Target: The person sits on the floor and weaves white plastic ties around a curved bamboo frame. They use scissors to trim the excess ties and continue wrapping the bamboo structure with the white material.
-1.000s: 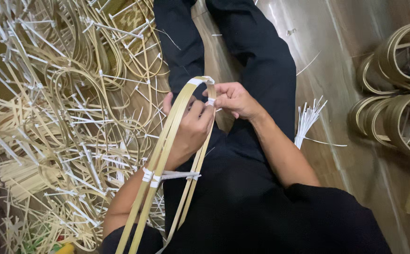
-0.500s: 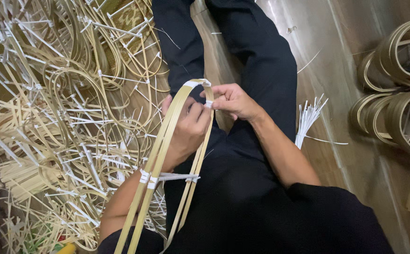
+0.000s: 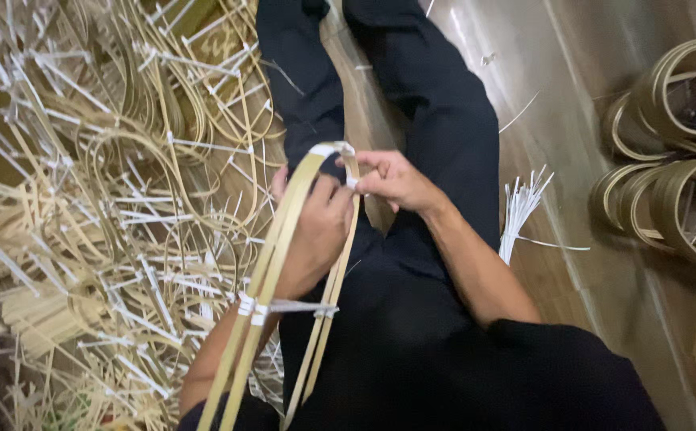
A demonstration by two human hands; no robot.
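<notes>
A long bent loop of pale bamboo strips [image 3: 270,275] lies over my lap, its curved end pointing away from me. My left hand [image 3: 316,235] reaches through the loop and grips the strips near the bend. At the top of the bend, my right hand [image 3: 394,179] pinches a white plastic tie [image 3: 349,177] against the right-hand strip. Another white tie [image 3: 284,306] crosses the loop lower down, over my left forearm.
A big heap of tied bamboo loops and white tie ends [image 3: 116,215] fills the floor on my left. A bundle of loose white ties [image 3: 519,209] lies by my right leg. Coiled bamboo hoops [image 3: 667,160] stand at the far right on the wooden floor.
Both hands stay at the bend of the loop with only small finger shifts. The view has drifted slightly.
</notes>
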